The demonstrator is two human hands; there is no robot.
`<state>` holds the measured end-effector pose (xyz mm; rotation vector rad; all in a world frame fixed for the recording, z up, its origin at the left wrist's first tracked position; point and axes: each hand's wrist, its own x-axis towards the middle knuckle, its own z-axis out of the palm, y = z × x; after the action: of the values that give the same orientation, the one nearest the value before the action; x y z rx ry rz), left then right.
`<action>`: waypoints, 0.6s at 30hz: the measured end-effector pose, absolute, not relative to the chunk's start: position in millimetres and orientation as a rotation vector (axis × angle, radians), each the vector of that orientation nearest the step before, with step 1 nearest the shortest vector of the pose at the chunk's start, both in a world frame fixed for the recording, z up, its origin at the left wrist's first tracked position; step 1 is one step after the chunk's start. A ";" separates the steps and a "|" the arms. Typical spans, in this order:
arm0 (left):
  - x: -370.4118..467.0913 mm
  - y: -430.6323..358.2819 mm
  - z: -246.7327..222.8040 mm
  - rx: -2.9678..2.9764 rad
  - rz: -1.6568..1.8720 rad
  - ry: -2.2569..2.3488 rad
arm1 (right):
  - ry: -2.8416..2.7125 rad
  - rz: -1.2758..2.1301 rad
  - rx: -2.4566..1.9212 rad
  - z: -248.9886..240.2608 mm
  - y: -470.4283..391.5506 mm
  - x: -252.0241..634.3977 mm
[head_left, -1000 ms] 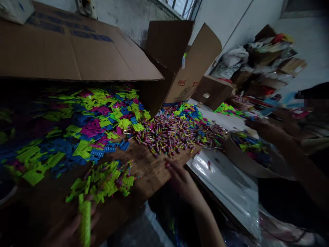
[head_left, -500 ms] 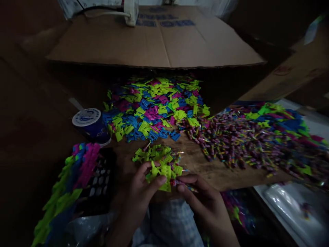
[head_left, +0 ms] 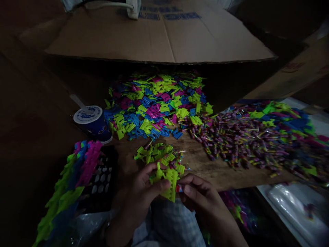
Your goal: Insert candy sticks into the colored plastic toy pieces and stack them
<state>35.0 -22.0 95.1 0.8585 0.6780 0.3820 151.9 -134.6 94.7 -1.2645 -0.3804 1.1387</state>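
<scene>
A yellow-green plastic piece point(head_left: 169, 187) with a ridged edge is pinched in my left hand point(head_left: 144, 192), thumb on its face. My right hand point(head_left: 203, 195) grips a small stick-like piece with a red end point(head_left: 179, 188) close against the right edge of the plastic piece; most of it is hidden by the fingers. Just beyond my hands lies a small heap of yellow-green pieces point(head_left: 154, 152) on the wooden table point(head_left: 197, 154). A large pile of yellow, blue and pink pieces point(head_left: 156, 109) spreads out behind it.
A cardboard box point(head_left: 154, 37) overhangs the large pile. Many thin wrapped sticks point(head_left: 236, 137) cover the table's right side. At the left stand a blue cup with a white lid point(head_left: 94, 127), a row of coloured pieces point(head_left: 64, 188) and a black tray point(head_left: 100, 185). Clear plastic point(head_left: 290, 202) lies lower right.
Both hands have come slightly lower with their pieces. The stick in my right hand now shows only its red end, where more of its length showed before. The whole view has shifted slightly.
</scene>
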 end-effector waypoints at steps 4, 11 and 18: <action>33.9 -21.8 98.1 0.989 0.436 0.727 | -0.374 1.148 -1.188 93.0 -132.0 153.4; 35.8 -19.7 98.9 1.354 0.533 0.906 | -0.472 0.954 -1.367 83.9 -126.8 146.6; 47.6 -5.2 64.1 1.584 0.619 0.994 | -0.909 0.581 -1.786 56.9 -113.0 182.2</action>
<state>47.6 -5.2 64.1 1.5841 0.9943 0.6194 182.2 -113.0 56.9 -1.7856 -0.9085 0.5807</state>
